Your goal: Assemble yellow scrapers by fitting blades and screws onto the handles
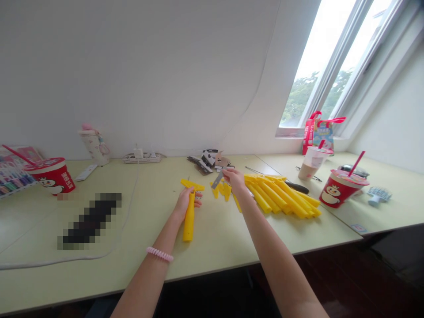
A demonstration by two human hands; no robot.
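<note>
In my left hand [186,202] is a yellow plastic scraper [189,218], its wide head pointing away from me and its round handle toward me. My fingers wrap it just below the head. My right hand [234,177] pinches a flat grey metal blade [217,180], held to the right of the scraper head and apart from it. Beneath and beside the blade, several small yellow plastic pieces [226,191] lie on the table. A pile of yellow handles [281,196] rests to the right of my right hand, partly hidden by my forearm.
Dark packaging scraps [209,158] lie near the wall. Red cups [342,189] and a milky drink cup [313,162] stand at the right. Another red cup [54,176], a blurred dark object [92,221], a power strip [142,157] and a white cable [127,212] are at the left.
</note>
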